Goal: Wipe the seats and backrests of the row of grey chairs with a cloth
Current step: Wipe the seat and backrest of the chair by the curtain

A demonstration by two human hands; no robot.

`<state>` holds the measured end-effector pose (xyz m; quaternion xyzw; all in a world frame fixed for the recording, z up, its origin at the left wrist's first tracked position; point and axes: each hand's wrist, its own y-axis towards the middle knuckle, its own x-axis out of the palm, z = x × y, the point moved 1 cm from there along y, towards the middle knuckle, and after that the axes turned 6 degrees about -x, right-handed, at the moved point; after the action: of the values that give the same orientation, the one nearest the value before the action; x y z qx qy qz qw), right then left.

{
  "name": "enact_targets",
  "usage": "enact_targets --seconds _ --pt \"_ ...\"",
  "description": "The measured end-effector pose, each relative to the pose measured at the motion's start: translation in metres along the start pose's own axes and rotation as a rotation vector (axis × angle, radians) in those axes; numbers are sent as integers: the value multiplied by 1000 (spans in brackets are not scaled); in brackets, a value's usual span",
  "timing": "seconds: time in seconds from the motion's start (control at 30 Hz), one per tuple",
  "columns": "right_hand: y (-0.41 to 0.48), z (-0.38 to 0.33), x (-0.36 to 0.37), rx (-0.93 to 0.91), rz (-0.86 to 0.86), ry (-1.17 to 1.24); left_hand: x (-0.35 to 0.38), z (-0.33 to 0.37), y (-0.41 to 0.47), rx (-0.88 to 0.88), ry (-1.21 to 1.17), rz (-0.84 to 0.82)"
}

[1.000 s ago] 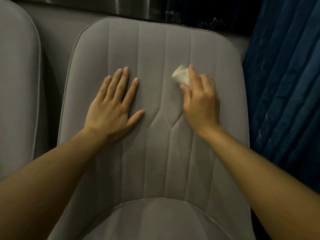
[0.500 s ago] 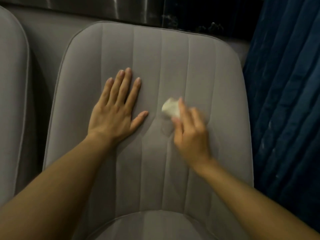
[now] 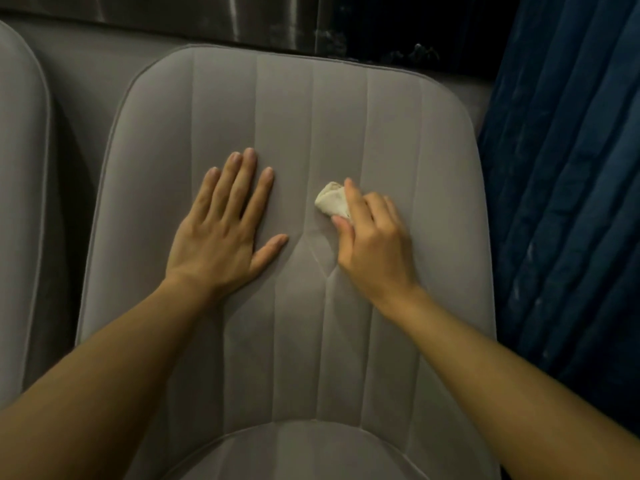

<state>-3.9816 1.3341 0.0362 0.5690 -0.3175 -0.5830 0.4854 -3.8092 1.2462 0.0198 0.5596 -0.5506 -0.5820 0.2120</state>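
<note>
Above our fingers the backrest point(image 3: 346, 116) is free to its top edge, and between our forearms it is free down to the seat point(image 3: 311, 452). Our left hand point(image 3: 221, 233) lies flat left of centre. Our right hand point(image 3: 374, 244), pinching the cloth point(image 3: 330, 199), sits near it. A curtain point(image 3: 571, 202) crowds the right edge. The next chair point(image 3: 20, 202) stands left across a narrow gap.

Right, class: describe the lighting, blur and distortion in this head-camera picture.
Head view: dim, warm light; left hand sharp; right hand, gripping the cloth, slightly motion-blurred; wide-angle lens likely bows the backrest edges; pale glare streaks on the metal strip behind.
</note>
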Motion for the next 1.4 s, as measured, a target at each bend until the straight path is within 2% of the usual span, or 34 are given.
enact_targets --seconds 0.1,0.2,0.27,0.4,0.53,0.67,0.8,0.93,1.03,1.2,1.4 --pt "29 6 -14 43 60 34 1 0 0 2 1 5" --pt "87 32 -22 246 150 27 1 1 0 8 8 20" --pt "112 46 -21 337 130 -8 1 1 1 11 7 19" --pt "75 35 -5 203 9 -115 0 2 0 22 18 23" --pt "19 16 1 65 68 -139 0 2 -1 44 20 19" --pt "15 11 -7 3 35 -56 -1 3 0 33 25 16" --pt "55 23 -25 32 97 -71 0 4 0 31 25 51" --pt "90 48 -19 201 88 -161 2 3 0 42 34 58" --pt "53 31 -5 236 70 -156 2 3 -1 41 27 47" --pt "-23 -1 9 152 98 -200 1 5 -11 76 11 -1" --pt "-21 -7 -6 135 90 -27 1 10 -20 68 -8 -31"
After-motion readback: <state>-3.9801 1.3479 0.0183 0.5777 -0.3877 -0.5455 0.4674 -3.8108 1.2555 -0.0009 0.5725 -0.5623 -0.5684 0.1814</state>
